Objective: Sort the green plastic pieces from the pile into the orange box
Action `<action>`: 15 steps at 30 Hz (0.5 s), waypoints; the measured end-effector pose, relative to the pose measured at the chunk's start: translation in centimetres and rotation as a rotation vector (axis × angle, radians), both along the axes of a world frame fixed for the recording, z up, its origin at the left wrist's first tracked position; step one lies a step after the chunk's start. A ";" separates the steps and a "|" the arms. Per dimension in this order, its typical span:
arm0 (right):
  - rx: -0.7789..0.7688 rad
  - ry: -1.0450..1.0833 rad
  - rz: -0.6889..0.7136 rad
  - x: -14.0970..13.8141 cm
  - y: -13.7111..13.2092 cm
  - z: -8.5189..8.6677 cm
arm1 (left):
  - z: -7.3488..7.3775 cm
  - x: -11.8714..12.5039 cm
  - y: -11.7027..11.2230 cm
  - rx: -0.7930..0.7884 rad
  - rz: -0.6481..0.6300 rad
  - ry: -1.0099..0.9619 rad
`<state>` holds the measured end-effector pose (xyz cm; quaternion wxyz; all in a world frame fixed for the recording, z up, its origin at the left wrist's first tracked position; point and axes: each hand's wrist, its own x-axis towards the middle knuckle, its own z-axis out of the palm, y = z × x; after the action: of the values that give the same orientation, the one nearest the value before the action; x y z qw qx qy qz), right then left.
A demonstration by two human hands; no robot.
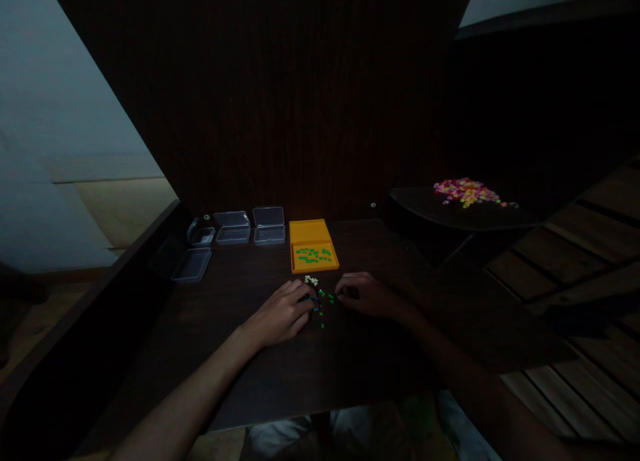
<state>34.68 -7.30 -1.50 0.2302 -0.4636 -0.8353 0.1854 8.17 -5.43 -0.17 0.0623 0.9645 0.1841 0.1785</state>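
Small green pieces (331,299) lie scattered on the dark table between my two hands, with a few blue ones among them. A little heap of whitish pieces (311,281) sits just beyond. My left hand (286,312) rests palm down at the left of the pieces, its bent fingers apart and partly covering the blue ones. On the other side, my right hand (366,294) is curled, thumb and forefinger drawn together by the green pieces; anything between them is too small to make out. A yellow box (315,271) with its lid raised stands ahead, green pieces inside it.
Clear plastic cases with lids up, one at the back (270,235) and another beside it (233,236), stand left of the yellow box. A lidded case (193,265) lies nearer the left side wall. Colourful beads (470,191) are piled on a rounded shelf (425,204) at right.
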 end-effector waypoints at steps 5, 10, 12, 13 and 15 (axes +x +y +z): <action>0.011 -0.023 0.007 -0.2 -0.2 0.3 | 0.3 0.1 -0.1 -0.003 -0.001 0.012; -0.004 -0.015 0.032 -0.2 -0.2 0.3 | 0.3 0.1 -0.1 -0.003 -0.001 0.025; -0.015 0.022 0.037 -0.2 -0.2 0.3 | 0.3 0.1 -0.1 -0.002 -0.001 0.032; -0.026 0.054 0.036 -0.2 -0.1 0.4 | 0.3 0.1 -0.1 0.000 -0.003 0.033; -0.068 0.155 0.016 -0.4 -0.1 0.7 | 0.3 0.1 -0.1 0.003 -0.003 0.035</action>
<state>34.32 -7.43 -0.81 0.2771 -0.4489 -0.8117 0.2508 8.27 -5.56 0.18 0.0578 0.9679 0.1834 0.1618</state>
